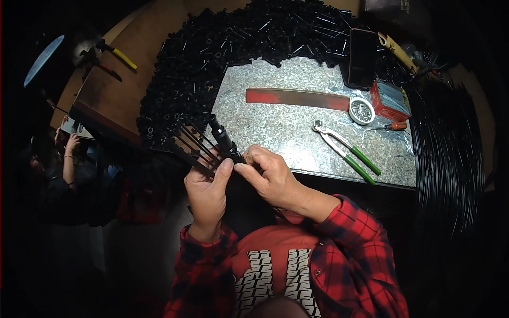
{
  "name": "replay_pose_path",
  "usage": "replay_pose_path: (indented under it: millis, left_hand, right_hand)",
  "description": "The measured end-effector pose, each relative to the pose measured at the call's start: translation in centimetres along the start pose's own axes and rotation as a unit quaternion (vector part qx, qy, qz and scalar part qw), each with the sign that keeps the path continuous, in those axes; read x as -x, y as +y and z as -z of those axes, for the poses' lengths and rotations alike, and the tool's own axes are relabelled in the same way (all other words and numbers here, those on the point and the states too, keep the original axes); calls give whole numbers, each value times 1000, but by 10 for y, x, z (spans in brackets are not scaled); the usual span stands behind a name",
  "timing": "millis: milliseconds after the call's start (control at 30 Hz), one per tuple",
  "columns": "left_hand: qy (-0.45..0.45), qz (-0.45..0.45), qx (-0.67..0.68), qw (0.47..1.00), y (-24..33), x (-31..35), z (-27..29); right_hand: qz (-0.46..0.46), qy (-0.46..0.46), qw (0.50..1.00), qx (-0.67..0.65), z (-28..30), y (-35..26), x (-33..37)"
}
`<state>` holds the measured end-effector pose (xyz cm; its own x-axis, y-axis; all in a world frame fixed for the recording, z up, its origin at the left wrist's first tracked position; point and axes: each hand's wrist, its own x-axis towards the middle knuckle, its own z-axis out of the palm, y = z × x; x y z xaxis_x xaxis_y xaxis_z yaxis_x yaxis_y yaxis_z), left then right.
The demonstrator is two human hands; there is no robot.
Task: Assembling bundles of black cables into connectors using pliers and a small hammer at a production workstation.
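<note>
Just in front of my chest, off the table's near edge, both hands hold a black umbrella frame (221,137) with a thick tubular part and several thin ribs fanning to the left. My left hand (207,193) is closed around the ribs, its thumb pressed near the base of the tube. Right beside it, my right hand (275,177) pinches the same joint between thumb and curled fingers. The exact spot under the fingertips is hidden. Nearest on the tabletop are cutting pliers (347,151) with green handles, right of my right hand.
A large heap of black parts (249,37) covers the far and left sides of the speckled tabletop (297,138). A red-brown strip (297,99), white dish of small metal bits (362,111), red box (391,100), screwdriver (396,126) and thin black rods (445,153) lie rightward. A co-worker's hand (72,142) shows far left.
</note>
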<state>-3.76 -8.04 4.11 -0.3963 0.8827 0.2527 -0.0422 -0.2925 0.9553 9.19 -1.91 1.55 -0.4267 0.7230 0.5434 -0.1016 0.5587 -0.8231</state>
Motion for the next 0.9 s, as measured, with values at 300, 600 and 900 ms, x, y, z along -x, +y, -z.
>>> replay_pose_path:
  millis: [300,600,900]
  left_hand:
    - [14,28,15,999,4,0,-2]
    - [25,-2,53,998,-7,1,13]
    - [-71,-3,49,996,-4,-3,30]
  right_hand:
    - [-25,-6,1000,10,-5,-1,-2]
    - [-128,-59,990,-32,-1,-9,-2]
    - [-292,-192,907,-235,15,-9,-17]
